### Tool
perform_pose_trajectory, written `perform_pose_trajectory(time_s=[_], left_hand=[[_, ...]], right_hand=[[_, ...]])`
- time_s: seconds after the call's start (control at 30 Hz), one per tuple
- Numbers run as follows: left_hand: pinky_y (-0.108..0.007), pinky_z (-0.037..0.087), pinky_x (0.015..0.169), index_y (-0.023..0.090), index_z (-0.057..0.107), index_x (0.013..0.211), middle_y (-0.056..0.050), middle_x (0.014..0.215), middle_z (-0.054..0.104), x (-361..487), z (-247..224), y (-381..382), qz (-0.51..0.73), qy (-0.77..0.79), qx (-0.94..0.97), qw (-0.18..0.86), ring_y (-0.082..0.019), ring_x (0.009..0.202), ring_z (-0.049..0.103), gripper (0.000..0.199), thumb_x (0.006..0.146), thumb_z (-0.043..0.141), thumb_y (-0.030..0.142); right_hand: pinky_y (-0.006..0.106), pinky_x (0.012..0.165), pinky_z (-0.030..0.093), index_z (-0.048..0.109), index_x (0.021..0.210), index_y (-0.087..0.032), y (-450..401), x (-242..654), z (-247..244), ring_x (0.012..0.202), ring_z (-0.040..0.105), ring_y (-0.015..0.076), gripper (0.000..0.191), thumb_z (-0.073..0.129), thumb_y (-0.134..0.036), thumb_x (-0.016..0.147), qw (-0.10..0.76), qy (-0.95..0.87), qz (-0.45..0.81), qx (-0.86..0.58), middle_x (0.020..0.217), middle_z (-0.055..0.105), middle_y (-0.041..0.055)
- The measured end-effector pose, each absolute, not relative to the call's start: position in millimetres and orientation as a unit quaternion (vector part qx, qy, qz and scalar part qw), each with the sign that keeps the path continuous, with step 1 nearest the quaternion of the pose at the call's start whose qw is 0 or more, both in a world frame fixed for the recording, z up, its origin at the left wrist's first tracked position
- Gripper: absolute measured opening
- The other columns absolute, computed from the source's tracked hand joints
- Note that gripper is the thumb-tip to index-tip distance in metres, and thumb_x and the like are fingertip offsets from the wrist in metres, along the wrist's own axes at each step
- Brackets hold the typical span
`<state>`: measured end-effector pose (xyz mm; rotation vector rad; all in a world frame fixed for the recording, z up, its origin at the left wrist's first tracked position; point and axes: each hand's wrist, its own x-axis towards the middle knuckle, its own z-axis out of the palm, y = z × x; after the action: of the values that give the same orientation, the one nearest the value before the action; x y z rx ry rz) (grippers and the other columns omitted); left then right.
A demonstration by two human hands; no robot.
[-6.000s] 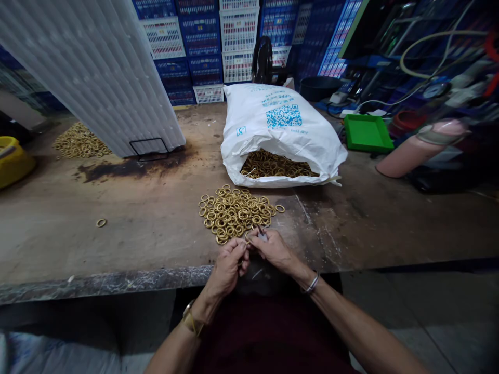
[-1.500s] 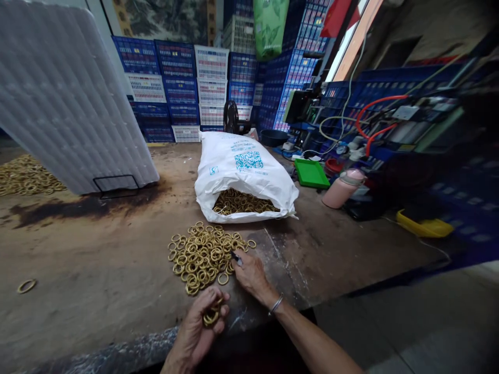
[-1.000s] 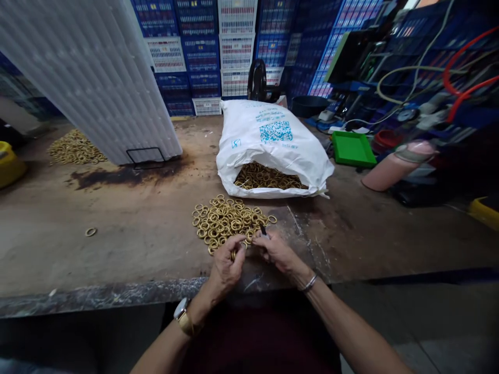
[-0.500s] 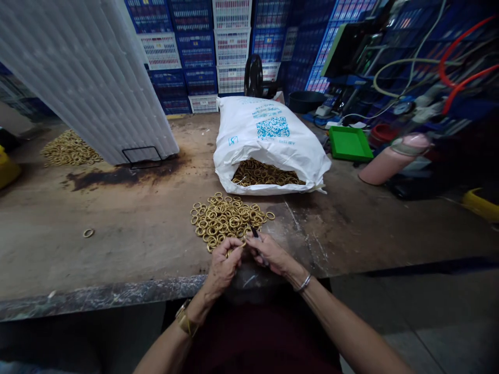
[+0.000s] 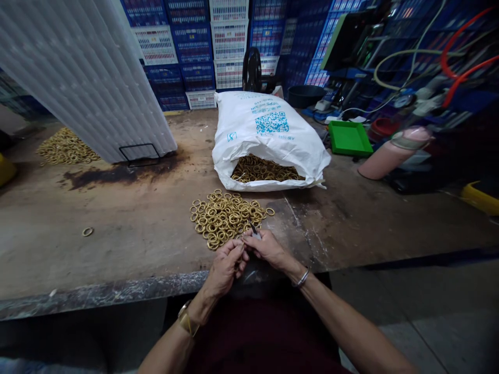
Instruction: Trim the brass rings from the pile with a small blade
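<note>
Just in front of the pile of brass-coloured rings (image 5: 223,215), both hands meet near the table's front edge. My left hand (image 5: 228,265) is closed in a pinch around a ring, mostly covered by the fingers. My right hand (image 5: 268,250) is closed on a small knife (image 5: 255,232), its dark pointed blade sticking out toward the pile and the rest inside the fist. The fingertips of the two hands touch or nearly touch. Behind the pile lies a white woven sack (image 5: 268,140), its mouth open toward me and more darker rings inside.
One ring (image 5: 88,231) lies alone at left. A second ring heap (image 5: 66,147) sits beside leaning white corrugated sheets (image 5: 97,78) and a black wire stand (image 5: 140,156). A green tray (image 5: 350,138) and pink bottle (image 5: 393,156) stand at right. Stacked crates (image 5: 191,44) line the back.
My left hand has turned and its fingers have curled further around the ring, which showed more before. The knife hand has shifted slightly left and closer. The view has tilted a little.
</note>
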<state>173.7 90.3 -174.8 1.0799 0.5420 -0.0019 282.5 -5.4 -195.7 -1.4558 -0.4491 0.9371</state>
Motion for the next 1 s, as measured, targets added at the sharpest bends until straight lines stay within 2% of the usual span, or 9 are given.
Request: perform_pose_trajectory(time_s=[0.13,0.23,0.37,0.47,0.63,0.87,1.0], left_hand=[[-0.014,0.022,0.038,0.014,0.046,0.081,0.003,0.065,0.048,174,-176,90,0.010,0.254,0.501,0.827,-0.003,0.043,0.037,0.032,0.074,0.060,0.043],[-0.014,0.023,0.039,0.015,0.046,0.081,0.003,0.066,0.048,174,-178,90,0.019,0.256,0.498,0.828,-0.003,0.044,0.038,0.032,0.075,0.059,0.044],[-0.015,0.024,0.039,0.016,0.047,0.081,0.003,0.067,0.049,173,-182,92,0.033,0.252,0.533,0.807,-0.004,0.045,0.038,0.033,0.076,0.058,0.046],[-0.016,0.024,0.038,0.016,0.048,0.081,0.003,0.064,0.049,172,-186,95,0.044,0.248,0.576,0.778,-0.004,0.044,0.036,0.033,0.078,0.054,0.048],[-0.016,0.024,0.039,0.015,0.049,0.079,0.004,0.055,0.044,171,-187,97,0.046,0.246,0.629,0.736,-0.004,0.041,0.031,0.034,0.081,0.050,0.049],[-0.016,0.024,0.039,0.014,0.049,0.078,0.004,0.054,0.044,172,-185,97,0.050,0.253,0.646,0.719,-0.004,0.041,0.031,0.037,0.079,0.050,0.051],[-0.015,0.023,0.039,0.014,0.048,0.076,0.003,0.056,0.045,166,-180,96,0.048,0.249,0.632,0.732,-0.004,0.042,0.033,0.036,0.079,0.052,0.049]], right_hand=[[0.017,0.038,0.026,0.051,0.075,-0.013,-2,283,-201,0.042,0.033,0.0056,0.033,0.055,-0.046,0.071,0.620,-0.198,0.387,-0.653,0.057,0.049,-0.0023],[0.018,0.043,0.029,0.053,0.075,-0.013,-3,284,-203,0.046,0.038,0.0077,0.027,0.051,-0.040,0.073,0.600,-0.205,0.321,-0.704,0.059,0.050,-0.0013],[0.018,0.050,0.029,0.052,0.066,-0.014,-10,281,-201,0.053,0.040,0.0092,0.011,0.044,-0.021,0.071,0.509,-0.354,0.234,-0.749,0.058,0.048,-0.0015],[0.018,0.050,0.026,0.049,0.064,-0.014,-14,276,-199,0.051,0.039,0.0087,0.009,0.043,-0.013,0.071,0.437,-0.445,0.206,-0.754,0.058,0.049,-0.0013],[0.019,0.051,0.025,0.049,0.067,-0.014,-13,274,-202,0.052,0.041,0.0093,0.007,0.046,-0.010,0.073,0.387,-0.477,0.178,-0.769,0.060,0.051,-0.0007],[0.019,0.053,0.025,0.048,0.068,-0.015,-13,274,-200,0.054,0.043,0.0100,0.008,0.047,-0.009,0.074,0.361,-0.494,0.175,-0.771,0.062,0.052,-0.0002],[0.021,0.052,0.023,0.051,0.071,-0.015,-14,277,-201,0.054,0.043,0.0105,0.009,0.046,-0.007,0.073,0.304,-0.482,0.169,-0.804,0.063,0.054,0.0005]])
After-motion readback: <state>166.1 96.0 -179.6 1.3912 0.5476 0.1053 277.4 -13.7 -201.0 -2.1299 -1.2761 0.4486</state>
